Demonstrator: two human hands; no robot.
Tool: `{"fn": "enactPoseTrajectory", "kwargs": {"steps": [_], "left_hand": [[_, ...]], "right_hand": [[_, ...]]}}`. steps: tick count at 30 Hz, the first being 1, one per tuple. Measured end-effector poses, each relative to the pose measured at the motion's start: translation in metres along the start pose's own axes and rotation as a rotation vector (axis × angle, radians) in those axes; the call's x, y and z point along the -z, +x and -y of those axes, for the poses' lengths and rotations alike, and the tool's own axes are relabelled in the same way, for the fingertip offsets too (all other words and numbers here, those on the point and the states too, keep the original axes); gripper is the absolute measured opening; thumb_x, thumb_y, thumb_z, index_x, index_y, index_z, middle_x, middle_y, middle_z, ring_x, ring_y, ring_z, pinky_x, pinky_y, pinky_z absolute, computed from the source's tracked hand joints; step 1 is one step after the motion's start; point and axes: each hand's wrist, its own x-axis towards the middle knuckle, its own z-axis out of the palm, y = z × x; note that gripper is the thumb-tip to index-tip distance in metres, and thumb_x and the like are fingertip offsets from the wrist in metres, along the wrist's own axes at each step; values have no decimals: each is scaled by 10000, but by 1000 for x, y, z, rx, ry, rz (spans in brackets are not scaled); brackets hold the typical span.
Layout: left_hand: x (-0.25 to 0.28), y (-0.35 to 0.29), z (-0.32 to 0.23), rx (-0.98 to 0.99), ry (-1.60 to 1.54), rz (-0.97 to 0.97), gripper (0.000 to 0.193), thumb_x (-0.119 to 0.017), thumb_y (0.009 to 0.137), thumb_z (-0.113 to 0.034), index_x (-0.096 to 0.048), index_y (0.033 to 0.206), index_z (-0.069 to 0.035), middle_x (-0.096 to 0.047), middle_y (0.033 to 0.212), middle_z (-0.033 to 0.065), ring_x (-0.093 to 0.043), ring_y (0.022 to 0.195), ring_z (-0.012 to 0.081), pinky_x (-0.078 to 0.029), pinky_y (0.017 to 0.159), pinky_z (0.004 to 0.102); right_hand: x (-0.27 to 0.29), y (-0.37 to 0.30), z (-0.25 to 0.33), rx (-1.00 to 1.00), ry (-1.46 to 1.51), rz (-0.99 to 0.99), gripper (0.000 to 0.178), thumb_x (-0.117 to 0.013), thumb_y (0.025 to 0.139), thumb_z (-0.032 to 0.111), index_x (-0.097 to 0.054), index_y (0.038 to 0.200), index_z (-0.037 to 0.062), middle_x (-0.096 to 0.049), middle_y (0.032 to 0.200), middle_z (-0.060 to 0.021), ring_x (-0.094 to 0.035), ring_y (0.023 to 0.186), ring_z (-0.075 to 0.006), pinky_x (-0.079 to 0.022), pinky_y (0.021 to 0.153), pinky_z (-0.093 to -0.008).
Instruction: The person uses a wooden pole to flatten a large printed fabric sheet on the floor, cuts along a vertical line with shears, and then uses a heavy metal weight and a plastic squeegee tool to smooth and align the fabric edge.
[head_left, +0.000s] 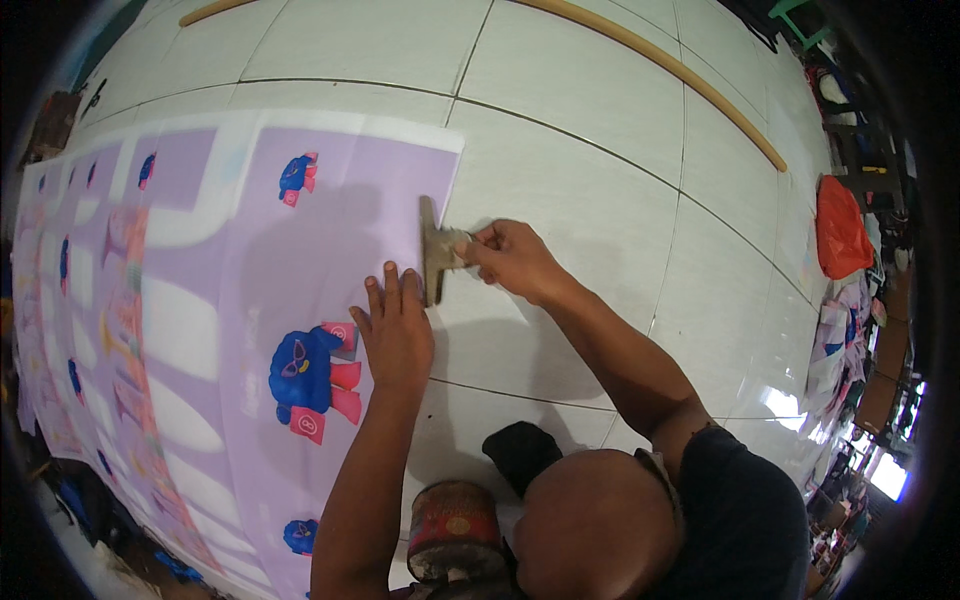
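Fabric (250,280), thin, limp and lilac-printed, lies spread on the white tiled tabletop (580,130), likely light and prone to creep, so the left hand (397,330) presses flat, fingers together, by its edge while the right hand (512,257) pinches a worn scraper (436,255).

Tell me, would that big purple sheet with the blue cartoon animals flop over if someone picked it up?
Probably floppy: the purple sheet lies thin and flat on the tiled surface, so it would likely droop. It looks light for its size, and may slide, since the left hand presses it down while the right hand holds a flat tool at its edge.
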Motion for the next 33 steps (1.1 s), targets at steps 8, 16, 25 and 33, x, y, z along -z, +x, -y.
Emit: {"fn": "enactPoseTrajectory", "kwargs": {"steps": [8,16,25,33], "left_hand": [[0,-1,1,-41,-8,-37,430,-538,956,-154,-465,1368,-52,-375,1507,199,-356,1374,462,-317,1052,681],[1,1,0,-11,-4,7,437,-526,967,-174,-457,1385,-66,-363,1522,182,-355,1385,437,-322,1060,668],[3,0,0,-12,-5,6,448,-524,969,-169,-437,1398,-76,-350,1531,181,-345,1391,439,-315,1067,668],[2,0,1,-33,15,-2,450,-522,973,-167,-434,1404,-71,-345,1532,186,-345,1388,447,-318,1060,671]], "right_hand": [[15,33,2,20,218,-148,442,-761,869,332,-596,1013,-51,-633,841,-97,-607,702,-141,-538,634,-285],[9,37,11,29,287,-195,489,-751,874,343,-589,1009,-97,-644,826,-120,-620,687,-156,-542,590,-280],[8,35,10,17,238,-206,528,-751,868,391,-577,1021,-83,-635,833,-130,-616,700,-168,-550,633,-297],[4,35,9,60,244,-234,554,-737,875,386,-555,1030,-114,-639,831,-162,-624,698,-172,-547,597,-292]]}}
